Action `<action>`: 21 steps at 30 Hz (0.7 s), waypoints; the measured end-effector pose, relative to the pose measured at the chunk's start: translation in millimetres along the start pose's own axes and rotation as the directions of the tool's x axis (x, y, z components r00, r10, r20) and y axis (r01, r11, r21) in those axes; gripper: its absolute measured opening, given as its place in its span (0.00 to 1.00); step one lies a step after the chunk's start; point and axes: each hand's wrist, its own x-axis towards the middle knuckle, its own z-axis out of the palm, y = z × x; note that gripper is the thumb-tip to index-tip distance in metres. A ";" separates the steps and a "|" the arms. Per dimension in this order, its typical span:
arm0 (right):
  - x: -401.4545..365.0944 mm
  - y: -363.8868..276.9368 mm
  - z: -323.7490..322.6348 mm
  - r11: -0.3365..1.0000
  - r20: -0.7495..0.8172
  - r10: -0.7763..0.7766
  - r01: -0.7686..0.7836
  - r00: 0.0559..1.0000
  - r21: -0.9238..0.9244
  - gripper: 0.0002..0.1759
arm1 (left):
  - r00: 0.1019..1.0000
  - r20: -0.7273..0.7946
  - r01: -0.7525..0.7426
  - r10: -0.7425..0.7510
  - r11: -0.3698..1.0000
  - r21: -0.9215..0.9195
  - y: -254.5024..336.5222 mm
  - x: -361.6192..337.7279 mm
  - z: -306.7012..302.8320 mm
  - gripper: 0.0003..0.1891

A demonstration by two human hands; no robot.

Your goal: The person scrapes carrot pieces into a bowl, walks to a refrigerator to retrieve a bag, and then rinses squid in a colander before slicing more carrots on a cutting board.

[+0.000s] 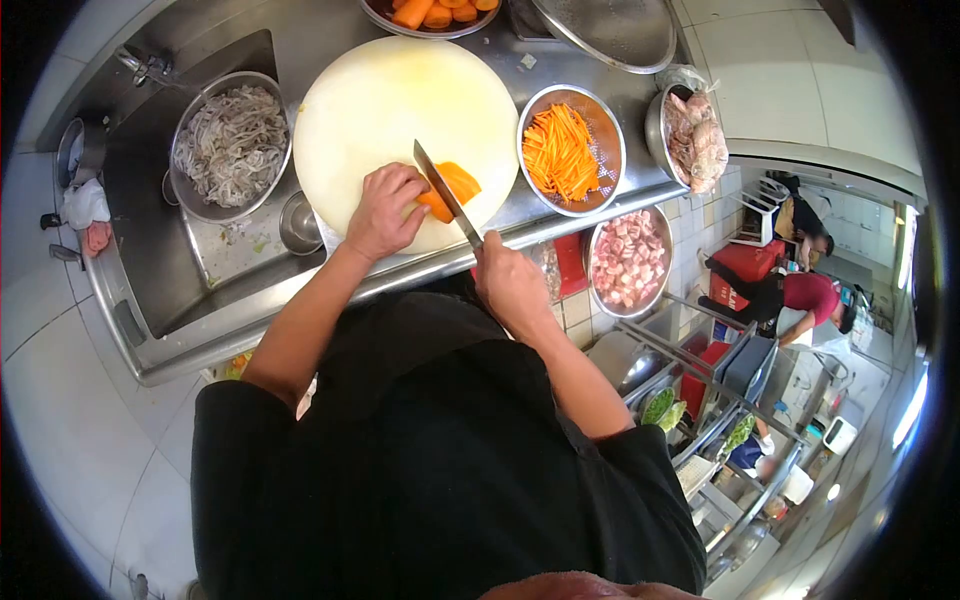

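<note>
On the round white cutting board (400,110), my left hand (386,212) presses its closed fingers against an orange carrot piece (436,206). My right hand (514,284) is wrapped round the handle of a knife (449,194). The blade stands on the board between the carrot piece and a small pile of thin carrot slices (460,182). To the right of the board, a perforated metal bowl (612,130) holds carrot strips (558,152).
A metal bowl of greyish strips (230,145) stands in the sink (130,220) at left. Whole carrots (435,12) lie in a bowl beyond the board. Bowls of meat chunks (628,262) and raw poultry (694,140) are at right. Other people (808,298) work farther right.
</note>
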 end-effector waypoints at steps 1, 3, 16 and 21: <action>-6.6 -3.3 -8.3 1.000 -0.005 0.000 0.000 1.000 -0.001 0.05 | 1.000 -0.004 -0.002 0.002 1.000 -0.001 0.3 -0.2 -0.3 0.17; -23.8 -8.4 -21.1 1.000 -0.014 0.004 -0.004 1.000 -0.008 0.05 | 1.000 -0.017 -0.005 0.005 1.000 -0.004 1.7 -0.6 0.5 0.16; -25.7 -12.0 -5.0 0.996 0.050 0.086 -0.085 0.995 -0.025 0.04 | 1.000 -0.024 -0.013 0.013 1.000 0.002 2.9 1.6 -0.1 0.17; 7.3 -1.4 35.1 0.998 -0.006 0.015 -0.015 1.000 0.062 0.06 | 1.000 -0.031 0.001 -0.001 1.000 -0.007 2.2 1.0 1.6 0.16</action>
